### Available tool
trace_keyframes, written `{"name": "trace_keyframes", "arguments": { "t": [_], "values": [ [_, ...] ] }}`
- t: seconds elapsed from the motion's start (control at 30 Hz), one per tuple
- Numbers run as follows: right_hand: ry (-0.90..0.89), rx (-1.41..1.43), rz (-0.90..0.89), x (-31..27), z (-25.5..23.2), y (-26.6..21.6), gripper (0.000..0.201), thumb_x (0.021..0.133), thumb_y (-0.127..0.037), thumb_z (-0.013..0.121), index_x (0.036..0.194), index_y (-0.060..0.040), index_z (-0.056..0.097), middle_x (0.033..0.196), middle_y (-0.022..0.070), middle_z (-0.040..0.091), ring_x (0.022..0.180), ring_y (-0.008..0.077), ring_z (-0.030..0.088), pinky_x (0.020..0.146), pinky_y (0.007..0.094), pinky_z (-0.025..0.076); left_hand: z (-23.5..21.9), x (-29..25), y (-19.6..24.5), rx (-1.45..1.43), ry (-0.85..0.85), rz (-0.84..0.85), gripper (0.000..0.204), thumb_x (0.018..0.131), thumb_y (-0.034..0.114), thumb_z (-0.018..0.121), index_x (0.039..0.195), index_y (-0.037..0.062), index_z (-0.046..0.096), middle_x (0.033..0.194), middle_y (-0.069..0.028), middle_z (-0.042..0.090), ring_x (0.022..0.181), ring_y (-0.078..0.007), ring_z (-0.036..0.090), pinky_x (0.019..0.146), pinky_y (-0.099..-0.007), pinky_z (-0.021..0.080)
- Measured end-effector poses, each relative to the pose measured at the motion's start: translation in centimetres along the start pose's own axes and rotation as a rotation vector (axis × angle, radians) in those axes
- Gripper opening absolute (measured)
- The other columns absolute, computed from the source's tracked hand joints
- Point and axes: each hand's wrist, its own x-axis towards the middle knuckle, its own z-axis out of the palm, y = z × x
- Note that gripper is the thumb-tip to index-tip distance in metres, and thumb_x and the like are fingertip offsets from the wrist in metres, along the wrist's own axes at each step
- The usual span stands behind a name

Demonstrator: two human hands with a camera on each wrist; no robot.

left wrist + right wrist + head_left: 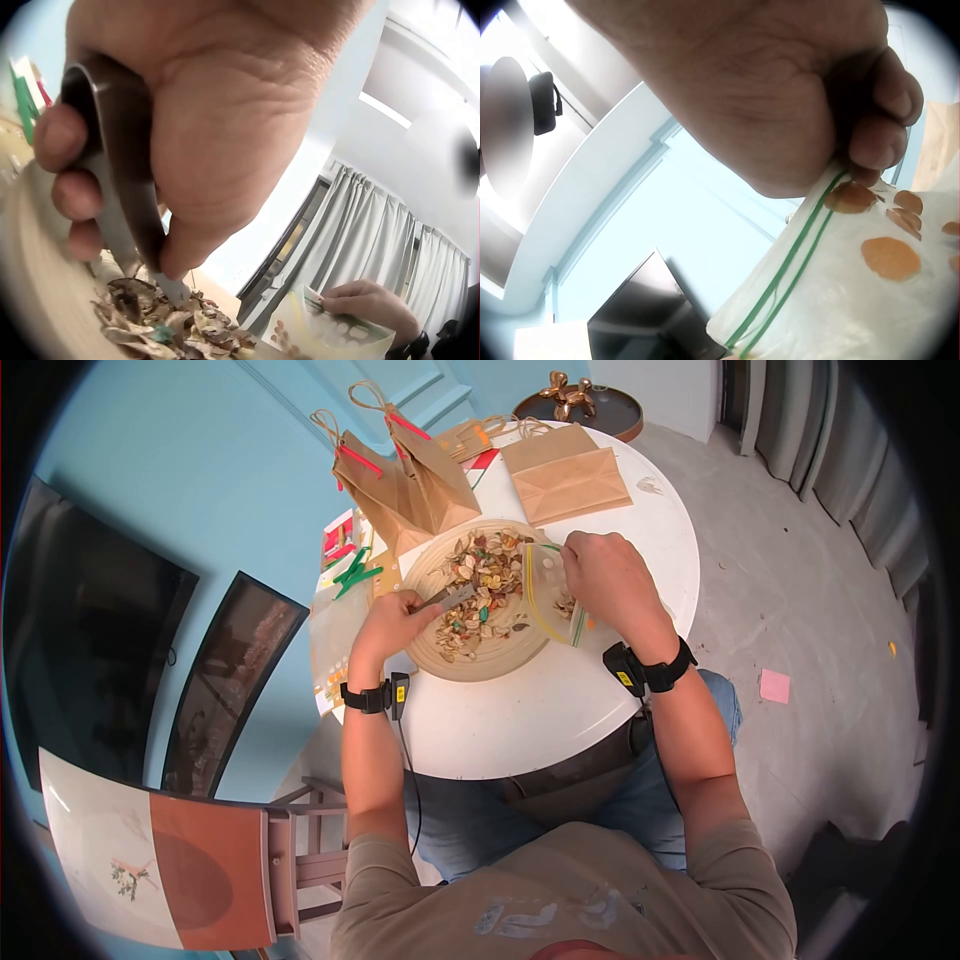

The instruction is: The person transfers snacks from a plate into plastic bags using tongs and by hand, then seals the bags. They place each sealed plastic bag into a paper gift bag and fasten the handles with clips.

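Note:
My left hand [388,628] grips metal tongs [458,597] whose tips are down at a pile of dried petals and flakes [490,565]. In the left wrist view, the thumb and curled fingers squeeze the two arms of the tongs [124,180], the tips right at the flakes. The pile, mostly brown and cream with some green and orange bits, lies on a round beige tray [490,668]. My right hand [612,585] pinches the edge of a zip bag [543,592] at the tray's right side. Orange dots and a green zip line mark the bag [840,292].
Two upright brown paper bags [420,495] with red ribbons stand behind the tray, and another paper bag [570,480] lies at the back right of the white table [500,735]. Green scissors-like clips [355,572] lie left. A pink paper [775,685] is on the floor.

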Motion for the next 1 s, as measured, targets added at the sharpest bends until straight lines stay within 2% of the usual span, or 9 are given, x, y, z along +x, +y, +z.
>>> {"name": "trace_keyframes", "arguments": {
  "t": [0.03,0.1,0.3,0.7,0.83,1.0],
  "values": [
    [0.004,0.001,-0.004,0.0,0.0,0.1,0.022,0.099,-0.011,0.066,0.089,0.0039,0.079,0.084,0.0302,0.075,0.078,0.0475,0.076,0.08,0.0547,0.061,0.1,-0.1,-0.1,-0.001,-0.001,0.001,0.047,0.098,0.04,0.086,0.092,-0.0067,0.08,0.071,-0.0147,0.07,0.065,-0.0228,0.065,0.066,-0.0399,0.053],
    [0.009,-0.006,-0.01,0.0,0.2,0.2,0.022,0.099,-0.011,0.066,0.088,0.0037,0.079,0.084,0.0301,0.075,0.078,0.0474,0.077,0.08,0.0547,0.061,0.4,-0.5,-0.2,0.024,0.061,0.095,0.043,0.099,0.036,0.085,0.096,-0.0065,0.08,0.072,-0.0204,0.07,0.064,-0.0298,0.066,0.066,-0.0425,0.053],
    [0.013,-0.003,-0.018,-0.1,0.2,0.1,0.023,0.099,-0.01,0.065,0.088,0.0033,0.08,0.083,0.0301,0.075,0.078,0.0473,0.077,0.08,0.0545,0.062,0.8,-1.2,-0.2,0.058,0.096,0.105,0.038,0.1,0.032,0.084,0.096,-0.0054,0.081,0.075,-0.0237,0.072,0.066,-0.0353,0.068,0.065,-0.0433,0.053],
    [-0.003,-0.006,-0.019,-0.1,0.4,-0.2,0.023,0.099,-0.01,0.065,0.089,0.0033,0.081,0.084,0.0302,0.076,0.08,0.0469,0.077,0.081,0.0543,0.062,-0.6,-2.7,-0.1,-0.02,0.177,0.083,0.034,0.102,0.027,0.082,0.1,-0.0071,0.08,0.075,-0.0236,0.073,0.062,-0.0299,0.066,0.064,-0.0413,0.052],
    [-0.007,-0.006,-0.03,0.0,0.7,0.0,0.022,0.098,-0.009,0.065,0.09,0.0035,0.081,0.084,0.0306,0.076,0.081,0.0474,0.077,0.081,0.0546,0.061,-2.1,-4.1,2.9,-0.004,0.166,0.099,0.033,0.103,0.026,0.082,0.1,-0.0071,0.08,0.075,-0.0239,0.072,0.061,-0.0292,0.065,0.063,-0.0407,0.052],
    [-0.005,0.003,-0.014,0.0,0.7,0.0,0.021,0.097,-0.009,0.065,0.09,0.0039,0.081,0.084,0.0308,0.076,0.081,0.0478,0.077,0.081,0.055,0.061,-2.6,-5.6,7.6,0.019,0.146,0.219,0.032,0.103,0.027,0.082,0.101,-0.0053,0.081,0.07,-0.0215,0.069,0.058,-0.0283,0.064,0.061,-0.0415,0.051]
  ]
}}
